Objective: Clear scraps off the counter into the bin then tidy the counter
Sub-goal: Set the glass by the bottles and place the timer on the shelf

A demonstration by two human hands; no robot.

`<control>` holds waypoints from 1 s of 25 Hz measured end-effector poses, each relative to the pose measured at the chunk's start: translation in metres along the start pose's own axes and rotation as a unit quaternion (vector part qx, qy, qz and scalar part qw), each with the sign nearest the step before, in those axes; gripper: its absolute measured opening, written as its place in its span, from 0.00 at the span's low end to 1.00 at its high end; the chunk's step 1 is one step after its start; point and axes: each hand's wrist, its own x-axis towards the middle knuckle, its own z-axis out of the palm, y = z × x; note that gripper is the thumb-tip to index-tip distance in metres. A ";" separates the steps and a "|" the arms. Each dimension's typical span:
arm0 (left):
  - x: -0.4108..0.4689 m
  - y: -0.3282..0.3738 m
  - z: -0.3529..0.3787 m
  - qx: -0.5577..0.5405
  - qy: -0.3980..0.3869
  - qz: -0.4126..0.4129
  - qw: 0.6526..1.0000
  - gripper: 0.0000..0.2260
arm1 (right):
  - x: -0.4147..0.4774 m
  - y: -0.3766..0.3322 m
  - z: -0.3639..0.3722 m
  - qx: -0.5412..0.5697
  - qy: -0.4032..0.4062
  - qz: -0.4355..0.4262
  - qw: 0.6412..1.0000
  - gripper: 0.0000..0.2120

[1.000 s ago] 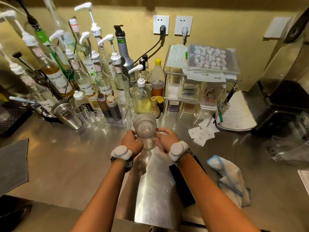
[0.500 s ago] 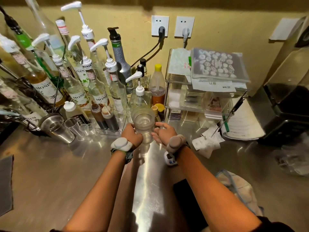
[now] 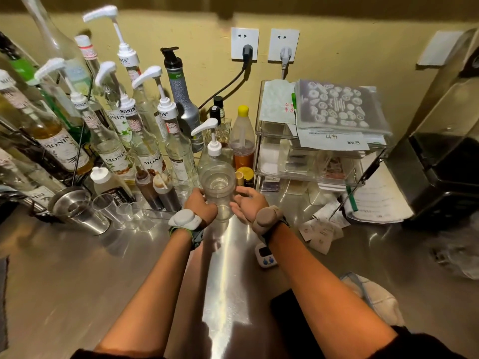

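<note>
I see a clear plastic jar [image 3: 217, 183] standing upright on the steel counter [image 3: 77, 268], right in front of the row of syrup bottles. My left hand [image 3: 201, 206] is wrapped around its left side. My right hand [image 3: 247, 206] is just to the right of the jar with fingers spread, not closed on it. Small paper scraps [image 3: 321, 229] lie on the counter to the right, below the clear drawer organiser [image 3: 311, 161]. No bin is in view.
Pump syrup bottles [image 3: 116, 141] crowd the back left, with a steel shaker [image 3: 77, 208] and small clear cups in front. A white timer [image 3: 265, 256], a dark flat object [image 3: 287, 314] and a cloth [image 3: 375, 299] lie near my right arm. A dark machine [image 3: 445, 151] stands at the right.
Both hands carried the jar away from me to the foot of the bottles. My right hand has come off the jar and spread its fingers.
</note>
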 end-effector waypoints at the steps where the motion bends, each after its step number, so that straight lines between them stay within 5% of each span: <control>1: 0.002 0.000 0.000 0.004 -0.001 0.000 1.000 0.19 | 0.000 0.000 0.001 0.016 0.003 0.003 1.000 0.18; 13: -0.016 0.000 0.001 0.019 0.020 -0.027 0.999 0.17 | -0.008 0.005 -0.017 0.057 -0.012 0.001 0.998 0.16; 25: -0.104 0.015 0.082 -0.023 -0.053 0.003 0.998 0.08 | -0.020 0.055 -0.132 -0.219 0.056 0.071 0.972 0.17</control>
